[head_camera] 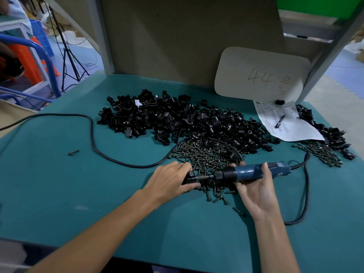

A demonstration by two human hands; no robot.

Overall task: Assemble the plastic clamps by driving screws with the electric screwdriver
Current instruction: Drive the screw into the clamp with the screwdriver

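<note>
My left hand (171,181) grips a black plastic clamp (189,177) low over the green table, just in front of the screw heap. My right hand (258,191) holds the blue electric screwdriver (250,172) lying horizontal, its bit pointing left and meeting the clamp. A large pile of black clamp parts (177,119) covers the middle of the table. A heap of dark screws (206,156) lies between that pile and my hands, with a few loose ones near my right wrist.
The screwdriver's black cable (92,138) loops across the left and right of the table (78,184). A paper sheet with a pen (283,123), a cardboard card marked 44 (262,75), and a smaller pile of clamps and screws (325,140) sit at the right.
</note>
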